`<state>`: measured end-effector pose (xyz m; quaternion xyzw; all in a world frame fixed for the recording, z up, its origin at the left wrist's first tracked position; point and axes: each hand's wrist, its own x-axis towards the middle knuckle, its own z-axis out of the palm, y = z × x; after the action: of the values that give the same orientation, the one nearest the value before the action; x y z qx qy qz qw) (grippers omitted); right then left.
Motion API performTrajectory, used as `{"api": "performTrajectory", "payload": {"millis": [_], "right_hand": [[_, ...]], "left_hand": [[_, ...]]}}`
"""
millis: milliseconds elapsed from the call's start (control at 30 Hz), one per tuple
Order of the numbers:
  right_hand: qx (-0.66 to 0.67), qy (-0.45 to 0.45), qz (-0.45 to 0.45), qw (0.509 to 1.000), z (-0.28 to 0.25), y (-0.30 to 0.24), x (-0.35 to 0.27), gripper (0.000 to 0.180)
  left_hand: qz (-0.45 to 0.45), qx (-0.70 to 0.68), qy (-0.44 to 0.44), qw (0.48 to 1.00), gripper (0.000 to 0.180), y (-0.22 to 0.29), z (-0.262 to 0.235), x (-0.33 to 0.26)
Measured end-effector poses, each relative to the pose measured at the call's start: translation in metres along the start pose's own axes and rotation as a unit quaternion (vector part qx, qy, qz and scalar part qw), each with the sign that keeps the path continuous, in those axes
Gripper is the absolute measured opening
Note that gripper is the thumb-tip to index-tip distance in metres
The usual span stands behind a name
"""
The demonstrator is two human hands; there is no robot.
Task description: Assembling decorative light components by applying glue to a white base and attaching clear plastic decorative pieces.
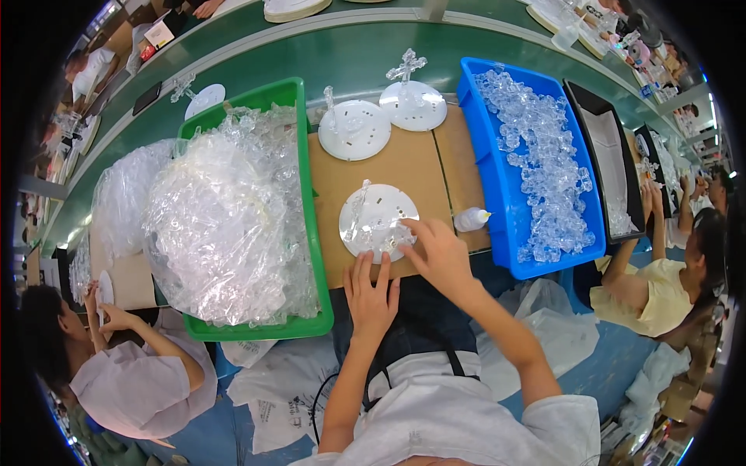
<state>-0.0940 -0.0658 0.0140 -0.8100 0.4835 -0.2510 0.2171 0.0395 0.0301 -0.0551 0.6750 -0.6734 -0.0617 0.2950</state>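
A round white disc [359, 227] lies on brown cardboard in front of me, with a clear upright ornament [358, 203] at its left side. My left hand [371, 299] rests at the disc's near edge, fingers stretched out and holding nothing. Over the disc's right side, my right hand [437, 250] bends its thumb and index finger around a small clear plastic piece [392, 238]; its outline is hard to make out. Beyond stand two more white discs: the left one [373, 140] and the right one [420, 116], which bears a clear cross-shaped ornament [406, 65].
At left, a green bin [321, 291] holds a large bag of clear pieces. A blue bin [494, 167] of clear pieces stands at right, with a small white squeeze bottle [471, 220] beside it. Co-workers sit on both sides.
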Motion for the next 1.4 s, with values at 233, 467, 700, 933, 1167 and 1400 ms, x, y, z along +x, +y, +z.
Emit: {"api": "performTrajectory", "payload": {"millis": [233,467,700,933,1167,1400], "right_hand": [[0.121,0.258,0.190,0.940,0.013,0.029,-0.059,0.060],[0.098,0.245,0.215,0.940,0.016,0.028,-0.048,0.069],[0.111,0.238,0.212,0.941,-0.001,0.035,-0.021,0.059],[0.052,0.130,0.168,0.976,-0.011,0.021,-0.049,0.031],[0.033,0.126,0.144,0.981,-0.005,0.025,-0.035,0.032],[0.063,0.093,0.138,0.984,-0.006,0.024,-0.046,0.031]], "left_hand": [[-0.003,0.015,0.002,1.000,0.052,0.015,0.011,0.007],[0.011,0.030,0.008,0.999,0.055,0.023,0.019,0.012],[0.014,0.024,0.011,1.000,0.057,0.026,0.021,0.014],[0.003,0.066,0.027,0.997,0.057,0.043,0.030,0.027],[0.022,0.063,0.009,0.998,0.060,0.041,0.029,0.029],[0.021,0.067,-0.002,0.998,0.062,0.042,0.025,0.030]]}}
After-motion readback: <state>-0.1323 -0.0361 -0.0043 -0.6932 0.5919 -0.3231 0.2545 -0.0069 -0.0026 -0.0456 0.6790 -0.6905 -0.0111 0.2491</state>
